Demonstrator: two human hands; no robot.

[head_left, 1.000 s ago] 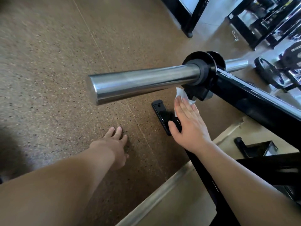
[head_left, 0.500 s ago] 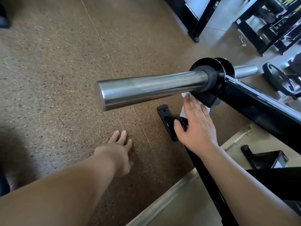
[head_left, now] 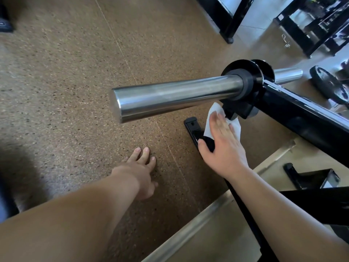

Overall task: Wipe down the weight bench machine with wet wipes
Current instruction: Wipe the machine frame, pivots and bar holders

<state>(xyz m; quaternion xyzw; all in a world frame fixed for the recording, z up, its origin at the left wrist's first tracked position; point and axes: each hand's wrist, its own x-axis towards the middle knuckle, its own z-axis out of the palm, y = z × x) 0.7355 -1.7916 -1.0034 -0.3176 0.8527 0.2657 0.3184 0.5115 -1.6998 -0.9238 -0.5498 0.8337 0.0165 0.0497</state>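
Observation:
The weight bench machine's black frame slants across the right side, with a chrome bar sleeve sticking out to the left from a black collar. My right hand lies flat, fingers straight, pressing a white wet wipe against the black upright post just below the collar; my thumb wraps the post's left side. The post's black foot plate sits on the floor beyond it. My left hand rests on the brown speckled floor with fingers spread, holding nothing.
Brown rubber flooring fills the left. A metal floor strip borders a tan floor at the lower right. Other black machine frames stand at the top, a weight plate lies at far right, and another black foot lies right.
My right hand has slid the wipe up the post toward the collar, and more of the wipe shows around my fingers. The left hand stays on the floor.

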